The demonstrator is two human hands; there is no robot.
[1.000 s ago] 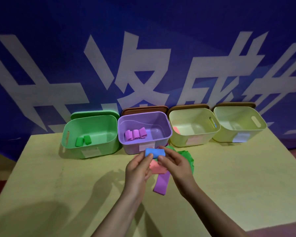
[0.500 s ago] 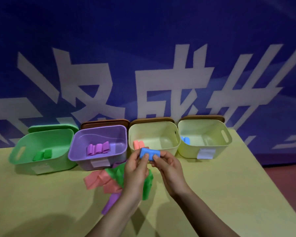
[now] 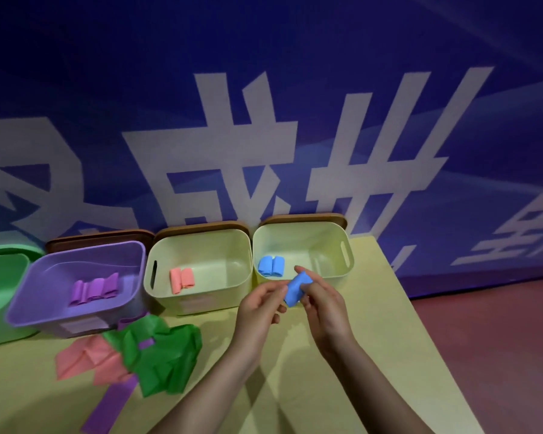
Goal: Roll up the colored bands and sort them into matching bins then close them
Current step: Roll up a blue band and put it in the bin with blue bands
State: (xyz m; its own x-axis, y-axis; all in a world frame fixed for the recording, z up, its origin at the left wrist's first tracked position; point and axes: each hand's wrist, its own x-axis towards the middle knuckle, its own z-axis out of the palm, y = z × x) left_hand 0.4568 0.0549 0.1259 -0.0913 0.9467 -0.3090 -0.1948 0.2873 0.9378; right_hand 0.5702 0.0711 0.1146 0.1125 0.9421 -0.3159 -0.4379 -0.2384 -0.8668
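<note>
A rolled blue band is held just in front of the far-right cream bin, which has two blue rolls inside. My right hand pinches the roll from the right and my left hand touches its left end with the fingertips. The other cream bin holds two pink rolls, the purple bin three purple rolls, and the green bin is cut by the left edge. Unrolled pink bands, green bands and a purple band lie loose on the table.
Brown lids stand behind the purple and cream bins, a green lid behind the green bin. The yellow table ends at a slanted right edge with red floor beyond. A blue banner wall rises right behind the bins.
Both hands carried the blue roll to the right, from in front of the purple bin to the far-right cream bin. The view swung right, pushing the green bin to the edge.
</note>
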